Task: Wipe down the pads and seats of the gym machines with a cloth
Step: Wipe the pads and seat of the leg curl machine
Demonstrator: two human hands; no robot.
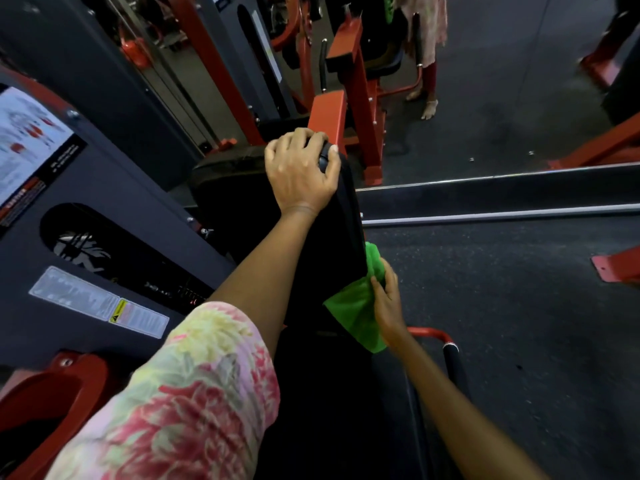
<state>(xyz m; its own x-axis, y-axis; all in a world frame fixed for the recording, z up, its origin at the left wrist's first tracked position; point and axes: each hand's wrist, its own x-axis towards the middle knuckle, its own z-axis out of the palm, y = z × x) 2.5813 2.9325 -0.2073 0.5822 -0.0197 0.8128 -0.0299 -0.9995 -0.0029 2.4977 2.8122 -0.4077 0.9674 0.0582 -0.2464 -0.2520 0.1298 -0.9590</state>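
Fingers of your right hand (387,299) pinch the green cloth (356,317) against the tall pad's (332,237) right edge; left hand (300,169) grips its top

Black pad (332,216) and green cloth (356,313)

Pad stands upright, glossy, centre frame — cloth crumpled against its right edge at five o'clock, one corner hanging loose below.

placard (29,143) on the dark machine shroud: muscle diagram and small print, too blurred to read | red strip on its lower edge: lettering there, not legible | clear sticker (74,294) lower on the shroud: illegible | yellow warning triangle label (117,311) beside it: symbol only, no words readable
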